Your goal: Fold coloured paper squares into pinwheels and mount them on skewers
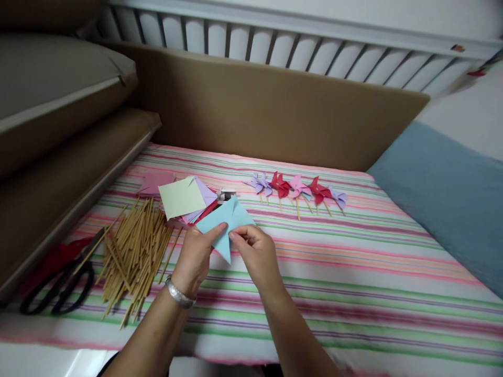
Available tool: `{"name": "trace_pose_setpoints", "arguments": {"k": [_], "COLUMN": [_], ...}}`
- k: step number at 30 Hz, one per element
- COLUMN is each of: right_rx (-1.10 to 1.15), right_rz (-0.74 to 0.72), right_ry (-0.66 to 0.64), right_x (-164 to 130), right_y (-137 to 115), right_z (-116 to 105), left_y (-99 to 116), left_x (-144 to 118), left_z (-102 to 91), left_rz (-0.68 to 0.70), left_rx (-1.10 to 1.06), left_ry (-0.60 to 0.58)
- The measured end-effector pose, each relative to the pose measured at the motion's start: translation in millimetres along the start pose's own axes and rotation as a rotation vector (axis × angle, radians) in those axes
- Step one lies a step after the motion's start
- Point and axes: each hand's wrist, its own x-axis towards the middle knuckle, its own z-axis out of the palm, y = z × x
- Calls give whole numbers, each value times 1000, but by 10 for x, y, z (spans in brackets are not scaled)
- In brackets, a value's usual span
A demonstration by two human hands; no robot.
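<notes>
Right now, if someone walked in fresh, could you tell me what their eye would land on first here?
Probably the light blue folded paper, pinched between the left hand and right hand at the middle of the striped cloth. Next, the row of red, pink and purple pinwheels farther back. To the left lie a heap of wooden sticks and black scissors.

Both forearms reach toward 12 o'clock. The left hand [195, 257] and the right hand [256, 253] meet closely, fingers pinched, left wrist wearing a bracelet.
</notes>
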Motion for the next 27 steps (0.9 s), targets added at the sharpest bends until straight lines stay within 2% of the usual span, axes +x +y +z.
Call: {"name": "trace_pose_setpoints", "arguments": {"k": [4,6,8,13,15,21,27], "right_rx": [16,-21,-98,-340,-422,-547,-427], "right_rz": [43,14,-73,-439,-524,-592,-579], "right_ry": [8,13,14,-32,-63,-135,-85], "right_x": [9,7,-6,-67,-82,-91,-84], "right_y": [-7,6,20,11,4,28,70], "right_z": [-7,-14,-22,-14,2,20,26], "left_y": [-28,-34,-30,14,28,53,62], "left_x": [14,28,46,80,82,76,72], "left_z": [-18,-32,-50,-100,-111,-97,-96], "left_rz": [-5,-13,-20,-24,-35,-37,-38], "left_rx": [13,6,-15,-58,-51,-67,-66], "left_ry": [2,20,46,90,103,143,121]}}
